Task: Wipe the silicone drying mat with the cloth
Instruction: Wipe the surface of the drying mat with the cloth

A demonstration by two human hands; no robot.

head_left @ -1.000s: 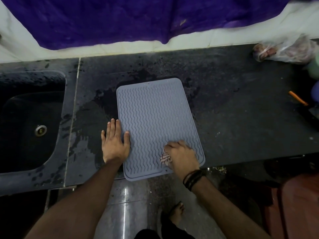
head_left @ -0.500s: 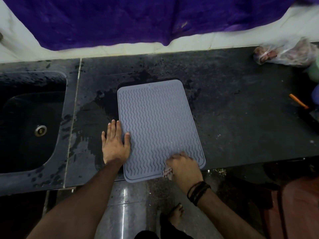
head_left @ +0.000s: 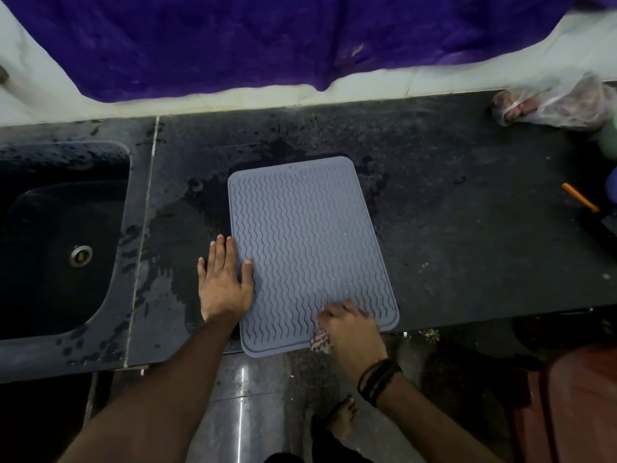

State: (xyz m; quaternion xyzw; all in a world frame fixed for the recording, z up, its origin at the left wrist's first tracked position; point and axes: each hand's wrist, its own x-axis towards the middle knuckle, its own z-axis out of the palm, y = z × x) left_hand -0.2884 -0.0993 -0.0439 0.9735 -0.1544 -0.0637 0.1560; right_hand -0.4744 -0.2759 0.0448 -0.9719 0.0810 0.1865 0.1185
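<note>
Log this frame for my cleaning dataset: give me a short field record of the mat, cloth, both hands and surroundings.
mat: grey silicone drying mat, wavy ridges, flat on black counter, near edge overhanging
cloth: small cloth at mat's near edge, mostly hidden
right hand: right hand grips the cloth, pressing on mat
left hand: left hand flat, fingers straight, on mat's left edge and counter
sink: black sink to the left
counter state: wet patches left of mat

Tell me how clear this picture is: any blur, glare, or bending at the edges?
Head view: dim overall, with the sink nearly lost in dark. The mat, left hand and right hand gripping the cloth read fairly sharp. The plastic bag at the far right is smeared. A bright glare streak lies on the floor. The counter edges bow from wide-angle distortion.
</note>
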